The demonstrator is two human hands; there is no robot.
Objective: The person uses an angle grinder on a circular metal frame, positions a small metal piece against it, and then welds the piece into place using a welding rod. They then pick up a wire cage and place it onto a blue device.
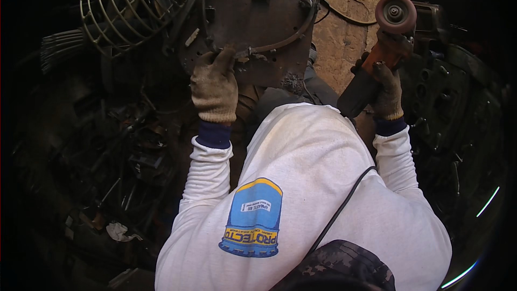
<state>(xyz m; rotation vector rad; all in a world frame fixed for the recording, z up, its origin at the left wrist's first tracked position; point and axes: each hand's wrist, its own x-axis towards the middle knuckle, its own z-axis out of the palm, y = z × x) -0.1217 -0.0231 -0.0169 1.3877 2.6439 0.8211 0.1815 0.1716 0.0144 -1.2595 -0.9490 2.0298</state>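
My left hand (215, 87), in a worn beige glove, is closed at the near-left part of a round metal frame (273, 46). The fingertips curl over its rim and partly hide it. A bar crosses this frame, which lies on a dark, flat steel plate (253, 19) with small holes. On the right, my gloved right hand (389, 87) grips an angle grinder (385, 54) with an orange and black body. Its round, reddish-brown disc (396, 14) points away from me, clear of the frame. Whether the disc spins I cannot tell.
A brass-coloured wire cage (116, 5) stands at the far left, beside a bundle of thin rods (63, 48). Scrap and loose metal parts (145, 156) clutter the dark left side. Dark machine parts (441, 97) stand at right. A cable (353, 20) crosses the brown floor (344, 48).
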